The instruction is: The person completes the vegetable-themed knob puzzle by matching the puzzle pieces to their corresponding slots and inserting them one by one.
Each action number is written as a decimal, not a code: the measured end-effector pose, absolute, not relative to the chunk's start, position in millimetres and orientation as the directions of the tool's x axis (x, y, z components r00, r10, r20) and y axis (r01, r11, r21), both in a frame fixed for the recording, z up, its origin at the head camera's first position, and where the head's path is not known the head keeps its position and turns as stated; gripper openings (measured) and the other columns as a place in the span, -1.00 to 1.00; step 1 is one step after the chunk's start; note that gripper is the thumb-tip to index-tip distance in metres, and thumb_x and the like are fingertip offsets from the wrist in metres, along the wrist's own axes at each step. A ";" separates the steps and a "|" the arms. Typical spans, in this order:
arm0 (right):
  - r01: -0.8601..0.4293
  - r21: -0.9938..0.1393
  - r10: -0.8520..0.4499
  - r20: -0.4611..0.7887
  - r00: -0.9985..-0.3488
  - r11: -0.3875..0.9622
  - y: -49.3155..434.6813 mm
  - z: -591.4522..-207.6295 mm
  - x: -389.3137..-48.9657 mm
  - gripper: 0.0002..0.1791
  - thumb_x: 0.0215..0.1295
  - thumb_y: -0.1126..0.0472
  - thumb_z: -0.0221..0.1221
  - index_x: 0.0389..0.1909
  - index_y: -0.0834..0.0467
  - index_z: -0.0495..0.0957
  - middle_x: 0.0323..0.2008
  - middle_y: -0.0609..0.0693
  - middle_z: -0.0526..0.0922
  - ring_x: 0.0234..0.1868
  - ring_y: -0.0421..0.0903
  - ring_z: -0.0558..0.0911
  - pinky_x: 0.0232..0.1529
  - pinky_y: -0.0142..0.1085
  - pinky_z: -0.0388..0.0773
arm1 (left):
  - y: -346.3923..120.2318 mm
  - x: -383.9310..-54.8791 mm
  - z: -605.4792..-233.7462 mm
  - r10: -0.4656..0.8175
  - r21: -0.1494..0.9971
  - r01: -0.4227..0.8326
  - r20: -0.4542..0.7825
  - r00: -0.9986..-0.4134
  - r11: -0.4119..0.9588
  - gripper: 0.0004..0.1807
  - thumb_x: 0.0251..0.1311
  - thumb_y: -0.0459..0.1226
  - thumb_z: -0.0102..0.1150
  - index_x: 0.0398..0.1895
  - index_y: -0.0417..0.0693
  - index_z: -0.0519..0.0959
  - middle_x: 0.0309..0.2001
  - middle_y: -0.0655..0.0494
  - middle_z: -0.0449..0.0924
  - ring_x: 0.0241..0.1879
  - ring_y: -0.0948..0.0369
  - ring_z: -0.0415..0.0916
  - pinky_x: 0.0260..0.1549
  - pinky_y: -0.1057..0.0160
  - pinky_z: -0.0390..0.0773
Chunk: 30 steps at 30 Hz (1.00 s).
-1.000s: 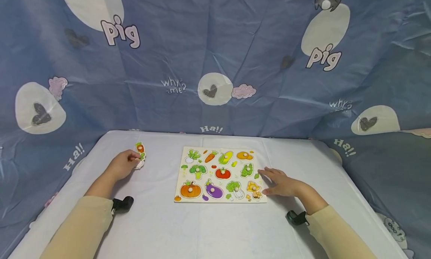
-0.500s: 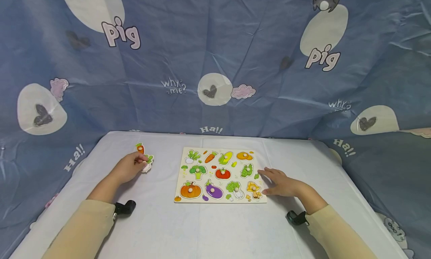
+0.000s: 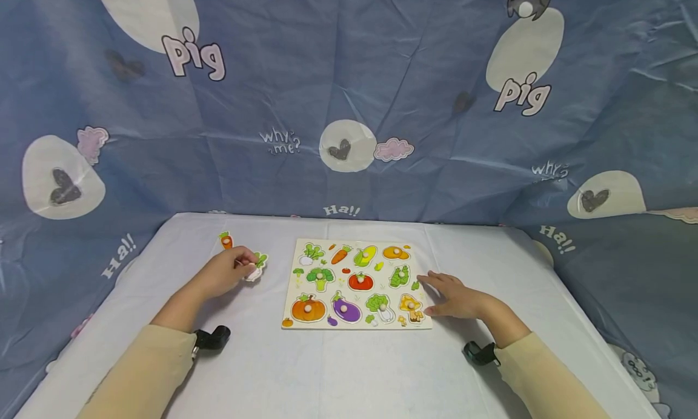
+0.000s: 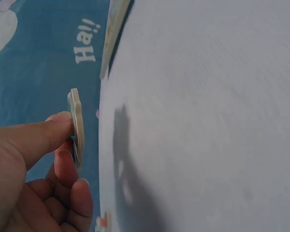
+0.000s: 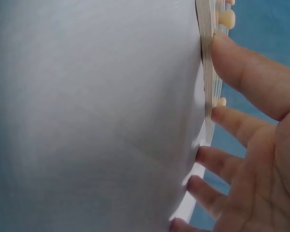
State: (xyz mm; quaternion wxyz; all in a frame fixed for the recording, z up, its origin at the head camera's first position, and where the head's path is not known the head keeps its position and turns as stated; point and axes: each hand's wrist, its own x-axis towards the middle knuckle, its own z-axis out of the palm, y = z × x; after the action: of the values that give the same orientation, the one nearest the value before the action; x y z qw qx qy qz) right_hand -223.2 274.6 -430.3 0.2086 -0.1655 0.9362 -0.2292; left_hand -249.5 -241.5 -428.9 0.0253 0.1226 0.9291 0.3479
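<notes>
My left hand (image 3: 229, 270) pinches a white turnip puzzle piece (image 3: 259, 264) with green leaves between thumb and fingers, held above the cloth left of the puzzle board. In the left wrist view the turnip piece (image 4: 77, 128) appears edge-on, clear of the cloth. Behind the left hand lies a carrot puzzle piece (image 3: 226, 240), partly covered by it. The vegetable puzzle board (image 3: 349, 326) lies flat at the middle of the table. Against its right edge, my right hand (image 3: 455, 296) rests with fingers spread; in the right wrist view, thumb and index finger touch the board's side (image 5: 208, 72).
Several knobbed vegetable pieces sit in the board, among them a pumpkin (image 3: 308, 310), an eggplant (image 3: 346, 309) and a tomato (image 3: 361, 280). The turnip and carrot pictures on the board show no knobs. A white cloth (image 3: 349, 376) covers the table; a blue printed curtain (image 3: 349, 189) hangs behind.
My left hand has carried the turnip piece rightward from beside the carrot piece toward the board. The right hand and board have stayed in place.
</notes>
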 end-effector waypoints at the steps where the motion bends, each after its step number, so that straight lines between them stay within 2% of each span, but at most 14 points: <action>1: -0.215 -0.496 -0.405 -0.316 -0.858 0.842 274.5 -430.3 -223.2 -0.02 0.21 -0.17 0.34 0.55 0.08 0.14 0.55 0.32 -0.02 0.51 0.39 -0.09 0.33 0.44 -0.03 | -239.5 -249.8 -428.0 0.249 0.656 0.211 0.036 -0.968 0.725 -0.87 0.38 -0.35 0.17 -0.09 -0.21 0.57 -0.25 0.02 0.54 -0.28 0.16 0.47 -0.31 0.19 0.48; 16: -0.184 -0.477 -0.371 -0.334 -0.866 0.860 272.0 -432.3 -223.8 -0.02 0.19 -0.14 0.36 0.55 0.06 0.14 0.55 0.28 -0.02 0.52 0.37 -0.09 0.34 0.43 -0.01 | -209.2 -256.2 -415.7 0.317 0.665 0.250 0.021 -0.948 0.704 -0.92 0.37 -0.35 0.19 -0.14 -0.13 0.59 -0.24 0.02 0.59 -0.33 0.16 0.48 -0.36 0.20 0.49; 30: -0.217 -0.481 -0.399 -0.318 -0.860 0.850 275.0 -430.1 -221.9 0.02 0.17 -0.25 0.33 0.56 0.04 0.12 0.56 0.27 -0.04 0.53 0.36 -0.12 0.34 0.44 -0.05 | -181.9 -277.8 -414.9 0.331 0.666 0.229 -0.029 -0.943 0.710 -0.92 0.40 -0.33 0.16 -0.11 -0.08 0.59 -0.17 0.04 0.58 -0.28 0.16 0.52 -0.27 0.16 0.51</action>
State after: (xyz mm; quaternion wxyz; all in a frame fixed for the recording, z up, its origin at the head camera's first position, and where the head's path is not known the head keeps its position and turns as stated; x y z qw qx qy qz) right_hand -221.9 275.0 -430.1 0.2079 -0.1641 0.9389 -0.2198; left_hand -277.8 -181.9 -414.9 0.0731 0.1521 0.9218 0.3490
